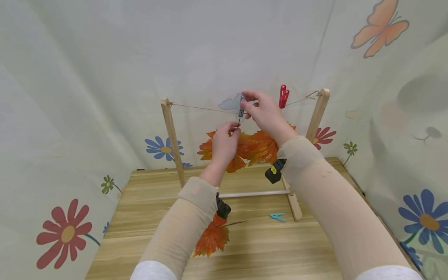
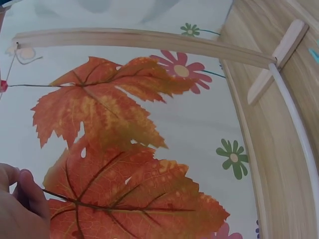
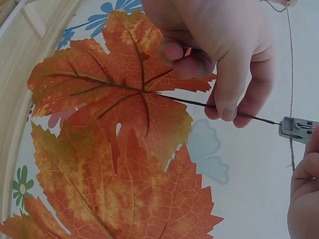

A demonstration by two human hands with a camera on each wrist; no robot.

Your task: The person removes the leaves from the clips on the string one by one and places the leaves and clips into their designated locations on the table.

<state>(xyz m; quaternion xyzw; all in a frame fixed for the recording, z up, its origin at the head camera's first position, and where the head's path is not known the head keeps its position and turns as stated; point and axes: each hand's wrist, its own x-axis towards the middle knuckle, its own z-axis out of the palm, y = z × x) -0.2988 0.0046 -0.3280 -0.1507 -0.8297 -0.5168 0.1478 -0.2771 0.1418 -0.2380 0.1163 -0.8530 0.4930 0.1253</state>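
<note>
My left hand (image 1: 225,142) pinches the thin dark stem (image 3: 189,102) of an orange artificial maple leaf (image 2: 134,194) between thumb and finger. In my right hand (image 1: 264,111) is a grey clothespin (image 1: 241,107), held near its handle end. The clothespin's front end sits at the twine (image 3: 291,64), and the stem's tip meets it there; in the right wrist view I cannot tell how firmly it is gripped. A second orange leaf (image 2: 99,97) hangs beside the first, its stem in a red clothespin (image 1: 284,97) on the twine.
The twine runs between a left wooden post (image 1: 172,140) and a right wooden post (image 1: 318,114), joined low by a white rod (image 1: 255,194). On the wooden table (image 1: 150,217) lie another orange leaf (image 1: 213,235) and a light-blue clothespin (image 1: 277,217). Behind hangs a flower-patterned cloth (image 1: 105,58).
</note>
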